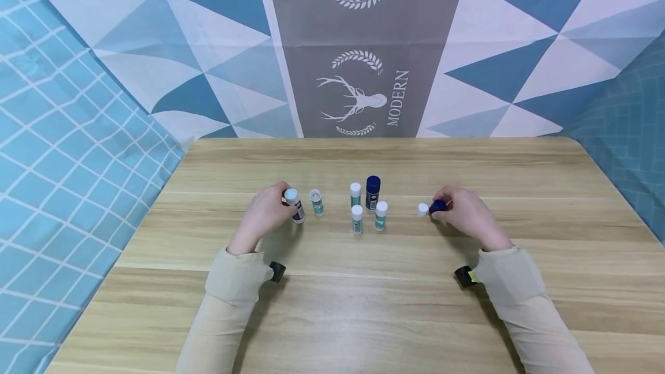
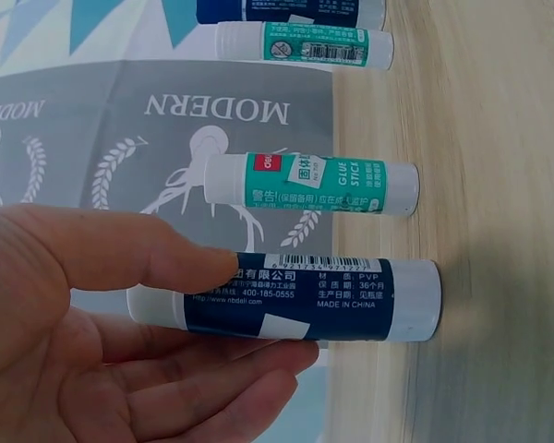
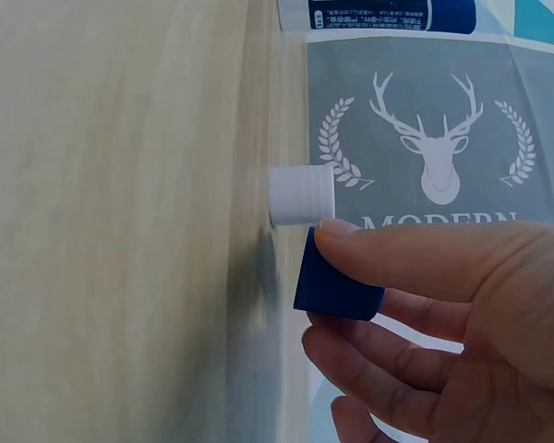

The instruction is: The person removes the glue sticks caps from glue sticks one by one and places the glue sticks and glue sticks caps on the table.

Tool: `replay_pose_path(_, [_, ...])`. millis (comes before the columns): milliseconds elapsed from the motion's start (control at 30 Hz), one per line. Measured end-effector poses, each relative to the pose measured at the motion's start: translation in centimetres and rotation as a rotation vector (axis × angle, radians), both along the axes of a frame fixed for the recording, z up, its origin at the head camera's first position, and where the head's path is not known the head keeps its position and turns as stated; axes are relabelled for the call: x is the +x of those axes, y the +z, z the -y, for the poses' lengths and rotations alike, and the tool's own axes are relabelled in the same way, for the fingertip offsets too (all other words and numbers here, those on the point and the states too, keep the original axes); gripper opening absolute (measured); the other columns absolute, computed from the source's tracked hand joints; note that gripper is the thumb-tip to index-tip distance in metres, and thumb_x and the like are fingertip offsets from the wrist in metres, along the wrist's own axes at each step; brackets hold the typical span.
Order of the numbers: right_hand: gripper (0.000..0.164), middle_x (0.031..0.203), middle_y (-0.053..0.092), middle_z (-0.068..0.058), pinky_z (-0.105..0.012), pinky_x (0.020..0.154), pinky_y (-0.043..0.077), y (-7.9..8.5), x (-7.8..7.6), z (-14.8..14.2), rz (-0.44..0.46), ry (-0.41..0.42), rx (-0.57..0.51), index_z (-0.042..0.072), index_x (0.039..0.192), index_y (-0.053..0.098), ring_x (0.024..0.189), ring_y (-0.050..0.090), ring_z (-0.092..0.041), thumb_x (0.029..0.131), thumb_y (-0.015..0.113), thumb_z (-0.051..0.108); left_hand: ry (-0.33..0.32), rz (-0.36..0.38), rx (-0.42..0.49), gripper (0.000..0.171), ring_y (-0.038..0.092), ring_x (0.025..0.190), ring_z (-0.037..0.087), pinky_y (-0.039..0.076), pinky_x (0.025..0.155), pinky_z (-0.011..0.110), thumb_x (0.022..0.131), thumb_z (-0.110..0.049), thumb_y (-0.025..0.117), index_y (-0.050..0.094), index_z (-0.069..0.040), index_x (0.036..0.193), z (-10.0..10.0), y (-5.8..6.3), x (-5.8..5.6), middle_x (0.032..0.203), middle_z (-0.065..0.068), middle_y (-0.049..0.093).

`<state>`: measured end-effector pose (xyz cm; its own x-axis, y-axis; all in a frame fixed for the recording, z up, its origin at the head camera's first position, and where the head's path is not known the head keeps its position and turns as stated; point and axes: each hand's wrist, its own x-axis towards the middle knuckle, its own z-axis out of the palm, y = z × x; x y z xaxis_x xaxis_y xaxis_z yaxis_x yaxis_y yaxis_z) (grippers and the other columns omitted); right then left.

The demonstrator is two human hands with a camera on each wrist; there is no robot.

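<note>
My left hand [image 1: 266, 212] grips an uncapped dark blue glue stick [image 2: 286, 300] round its upper part, thumb on one side and fingers on the other. Just to the right of it stands a smaller green glue stick [image 1: 317, 203], its cap off too. On the right side, my right hand [image 1: 467, 212] pinches a dark blue cap [image 3: 337, 281] between thumb and fingers. Right beside that cap, a small white cap [image 3: 302, 195] stands on the table.
Between the hands stand a capped dark blue glue stick [image 1: 372, 192] and several small glue sticks with white caps, one of them green [image 1: 381, 216]. The wooden table [image 1: 337, 305] backs onto a patterned cloth [image 1: 358, 45].
</note>
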<state>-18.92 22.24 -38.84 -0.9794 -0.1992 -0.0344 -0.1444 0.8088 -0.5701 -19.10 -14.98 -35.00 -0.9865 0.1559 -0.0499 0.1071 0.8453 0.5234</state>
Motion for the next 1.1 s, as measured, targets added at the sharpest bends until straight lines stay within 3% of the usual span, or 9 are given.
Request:
replay_pose_path(500, [0.028,0.099,0.063,-0.021,-0.047,0.077,0.044,-0.92,-0.33,0.04,-0.017,0.026,0.040,0.000,0.104,0.061,0.091,0.058,-0.033,0.078,0.067,0.010,-0.006,-0.013,0.011,0.026,0.062,0.088,0.028,0.050,0.073,0.039,0.081,-0.007,0.061,0.055,0.002,0.105,0.08,-0.17,-0.08,0.103,0.019,0.063])
replay_pose_path(867, [0.029,0.104,0.060,-0.023,-0.047,0.076,0.045,-0.79,-0.20,0.31,-0.007,0.025,0.063,-0.001,0.105,0.060,0.091,0.058,-0.034,0.079,0.066,0.008,0.005,0.003,-0.003,0.026,0.058,0.080,0.024,0.048,0.069,0.036,0.081,-0.006,0.060,0.055,0.002,0.106,0.01,-0.09,-0.06,0.100,0.017,0.062])
replay_pose_path(1000, [0.033,0.107,0.059,-0.024,-0.047,0.077,0.045,-0.66,-0.15,0.43,-0.001,0.022,0.073,-0.001,0.109,0.059,0.091,0.058,-0.034,0.079,0.067,0.009,0.011,0.017,0.009,0.036,0.056,0.086,0.026,0.047,0.073,0.038,0.082,-0.008,0.060,0.051,0.002,0.115,-0.06,0.20,0.00,0.107,0.018,0.059])
replay_pose_path(1100, [0.041,0.110,0.057,-0.025,-0.049,0.080,0.044,-0.40,-0.03,0.56,-0.001,0.011,0.063,-0.003,0.117,0.053,0.097,0.056,-0.037,0.079,0.066,0.009,0.015,0.017,0.027,0.047,0.054,0.101,0.031,0.045,0.084,0.043,0.083,-0.011,0.059,0.043,0.003,0.126,-0.18,0.54,0.08,0.119,0.020,0.054])
